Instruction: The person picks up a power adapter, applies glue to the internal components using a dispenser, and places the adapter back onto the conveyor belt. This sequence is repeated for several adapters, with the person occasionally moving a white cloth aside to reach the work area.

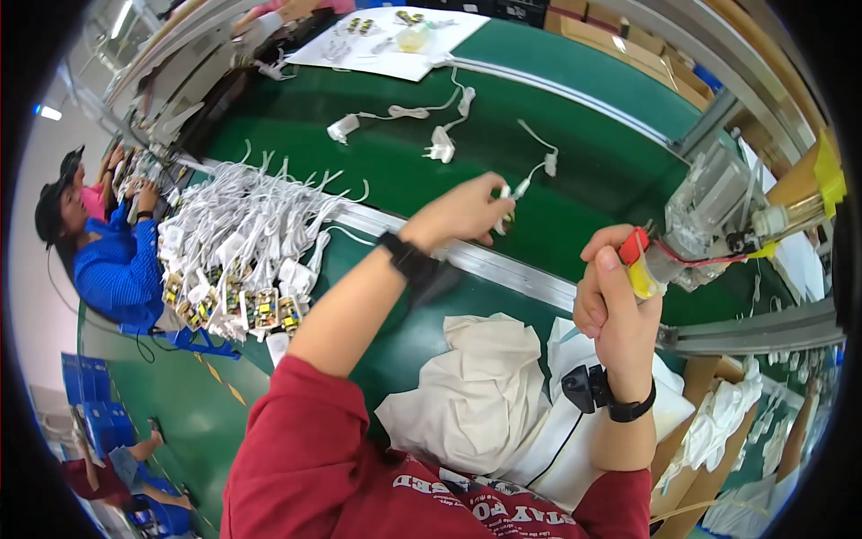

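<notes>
My left hand reaches over the green conveyor belt. Its fingers close around a small white power adapter whose circuit parts partly show; a thin white cord runs from it along the belt. On the right, my right hand is closed around a tool handle with red and yellow parts. Beside that hand is a device wrapped in clear plastic, with a red wire near it. Farther along the belt lie a white plug adapter and another white adapter with cords.
A large heap of white corded adapters, several with bare circuit boards, is piled at the left. Cream cloth lies before me. A metal rail edges the belt. A white sheet with small parts lies at the back. Co-workers sit at left.
</notes>
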A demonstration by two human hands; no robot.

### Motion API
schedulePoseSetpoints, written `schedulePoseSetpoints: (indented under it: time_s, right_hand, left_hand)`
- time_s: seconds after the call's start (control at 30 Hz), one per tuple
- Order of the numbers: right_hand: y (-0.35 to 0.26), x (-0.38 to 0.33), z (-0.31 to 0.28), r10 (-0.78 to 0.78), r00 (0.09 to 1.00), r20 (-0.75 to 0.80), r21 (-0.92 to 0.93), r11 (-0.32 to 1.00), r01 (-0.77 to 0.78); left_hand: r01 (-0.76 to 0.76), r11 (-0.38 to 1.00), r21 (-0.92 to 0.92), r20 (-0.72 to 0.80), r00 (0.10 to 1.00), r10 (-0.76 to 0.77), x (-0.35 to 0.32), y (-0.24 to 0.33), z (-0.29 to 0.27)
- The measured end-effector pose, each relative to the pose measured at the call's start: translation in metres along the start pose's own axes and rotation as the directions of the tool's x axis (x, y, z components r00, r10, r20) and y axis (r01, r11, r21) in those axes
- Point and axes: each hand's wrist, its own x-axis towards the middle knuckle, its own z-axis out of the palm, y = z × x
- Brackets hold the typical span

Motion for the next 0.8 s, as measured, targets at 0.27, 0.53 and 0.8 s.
schedulePoseSetpoints:
  time_s: [0.27,0.53,0.8]
  right_hand:
    - [0.001,0.007,-0.015,-0.055,0.993,-0.103,0.021,0.998,0.057]
    - [0.018,0.018,-0.017,-0.156,0.983,-0.091,0.089,0.982,0.164]
    - [0.027,0.020,-0.016,-0.161,0.984,-0.079,0.126,0.977,0.170]
  left_hand:
    - [0.339,0.677,-0.653,0.448,0.894,-0.016,-0.074,-0.012,0.100]
    - [0.254,0.696,-0.671,0.509,0.841,0.184,-0.087,-0.020,0.107]
    - [0.242,0.685,-0.687,0.509,0.833,0.216,-0.088,-0.023,0.106]
